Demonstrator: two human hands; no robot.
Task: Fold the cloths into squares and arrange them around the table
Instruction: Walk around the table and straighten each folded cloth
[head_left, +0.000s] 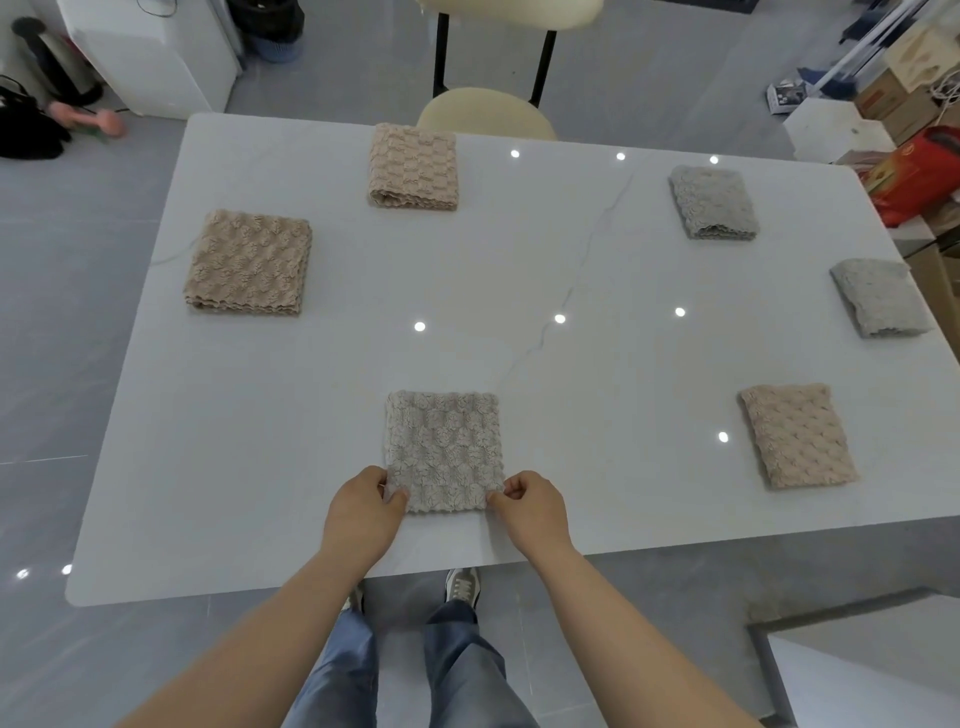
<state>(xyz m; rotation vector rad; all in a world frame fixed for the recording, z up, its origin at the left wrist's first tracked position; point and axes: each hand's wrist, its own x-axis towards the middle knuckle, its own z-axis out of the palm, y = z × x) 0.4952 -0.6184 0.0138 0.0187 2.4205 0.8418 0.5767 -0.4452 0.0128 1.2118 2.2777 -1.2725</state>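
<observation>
One grey cloth (445, 451) lies folded square on the counter (291, 415), just ahead of both grips and close to the near edge. The left grip (362, 512) is clamped on its near-left corner and the right grip (532, 509) on its near-right corner, with thumb and fingers closed over the layers.

The main risk seems to lie in the release. If either grip drags or lifts as it opens, the top layers could slide off the lower ones and skew the square. A pull back toward the person could draw the fold over the near edge. The pile looks springy, so an unpressed fold may puff open.

Five more folded cloths lie well beyond the grips:
- Ahead and left are the left beige cloth (249, 262) and the far beige cloth (414, 167).
- Ahead and right are the far grey cloth (712, 202) and the edge grey cloth (878, 297).
- To the right is the right beige cloth (797, 436).

The edge grey cloth sits close to the counter's rim, so a bump might tip it off.
</observation>
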